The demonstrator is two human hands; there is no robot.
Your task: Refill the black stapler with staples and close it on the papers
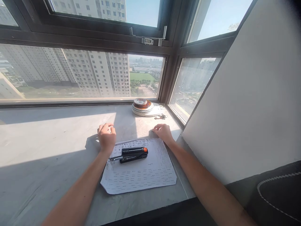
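Observation:
A sheet of paper [141, 175] printed with rows of short dashes lies on the grey windowsill [47, 147]. On it rests a black stapler with an orange tip [134, 154]. My left hand [107, 136] sits at the paper's far left corner, fingers loosely curled, holding nothing. My right hand [163, 131] rests at the paper's far right corner, fingers bent down toward the sill, nothing visible in them.
A stack of plates [143, 106] with a patterned one on top stands at the back of the sill by the window corner, a small bunch of keys [161, 117] beside it. A white wall [246, 110] closes the right side. A dark cushion [270, 194] lies lower right.

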